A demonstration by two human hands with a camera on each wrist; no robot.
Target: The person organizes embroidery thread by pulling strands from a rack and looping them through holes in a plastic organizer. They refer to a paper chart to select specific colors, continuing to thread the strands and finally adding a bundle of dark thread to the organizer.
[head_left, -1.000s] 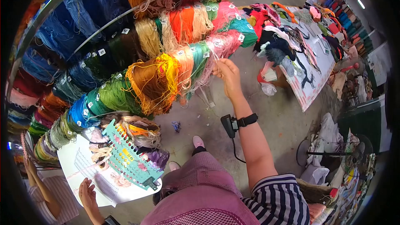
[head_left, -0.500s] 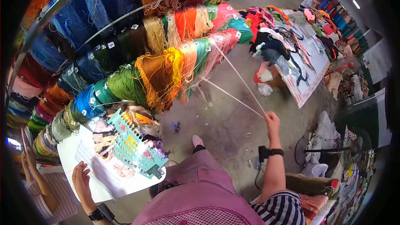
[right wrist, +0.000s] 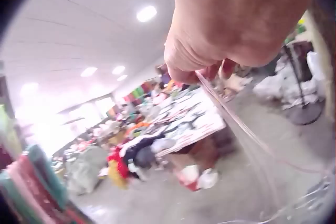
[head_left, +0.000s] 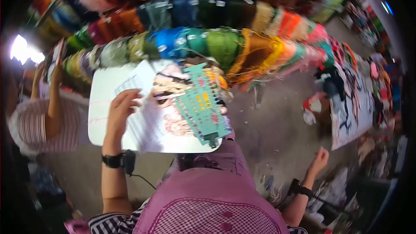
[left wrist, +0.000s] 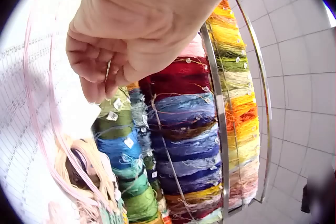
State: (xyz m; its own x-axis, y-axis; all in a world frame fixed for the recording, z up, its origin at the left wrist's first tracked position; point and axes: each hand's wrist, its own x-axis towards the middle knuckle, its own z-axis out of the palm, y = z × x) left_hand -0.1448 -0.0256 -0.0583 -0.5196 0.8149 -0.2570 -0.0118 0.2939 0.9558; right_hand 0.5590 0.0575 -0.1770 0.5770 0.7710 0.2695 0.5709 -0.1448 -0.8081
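Strands of pale thread (right wrist: 236,119) trail from the curled fingers of the right hand (right wrist: 231,24), which grips them well apart from the bench (head_left: 96,104). The left hand (head_left: 122,110), fingers loosely bent, hovers over printed sheets (head_left: 149,128) on the bench, beside a turquoise perforated card (head_left: 203,104). The strands' far ends are hard to trace; the right fingertips are partly hidden, and motion blurs the right wrist view. The bench is white with rounded corners; beyond it stand racked, tagged hanks (head_left: 169,42), a grey floor (head_left: 281,125) and a person in stripes (head_left: 63,119).
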